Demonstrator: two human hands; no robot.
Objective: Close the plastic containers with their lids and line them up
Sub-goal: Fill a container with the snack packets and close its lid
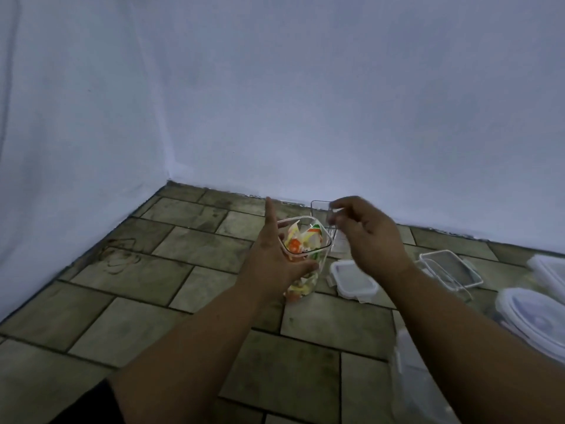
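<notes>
The left hand (275,258) grips a tall clear jar (308,286). The thumb wraps across its front wall and the index finger points straight up past the rim at 11 o'clock. The jar is held off the floor (183,258), tilted so its open mouth faces the camera. Orange, yellow and green wrappers (295,244) fill it.

At 2 o'clock from the jar, the right hand (370,237) has its fingers curled, pinching a clear lid (319,214). The lid sits just beyond the jar's far rim and is blurred; whether the two touch cannot be told.

A white-rimmed flat lid (354,281) lies on the tiled floor at 4 o'clock from the jar, partly hidden under the right wrist. Further along at 3 o'clock lies a clear rimmed lid (451,269) with its clips out. Two white tubs are at the right edge, one (547,267) above the other (529,313). A clear box (412,384) sits at 5 o'clock, half covered by the right forearm. A white wall (305,102) closes the far side from 9 to 3 o'clock.
</notes>
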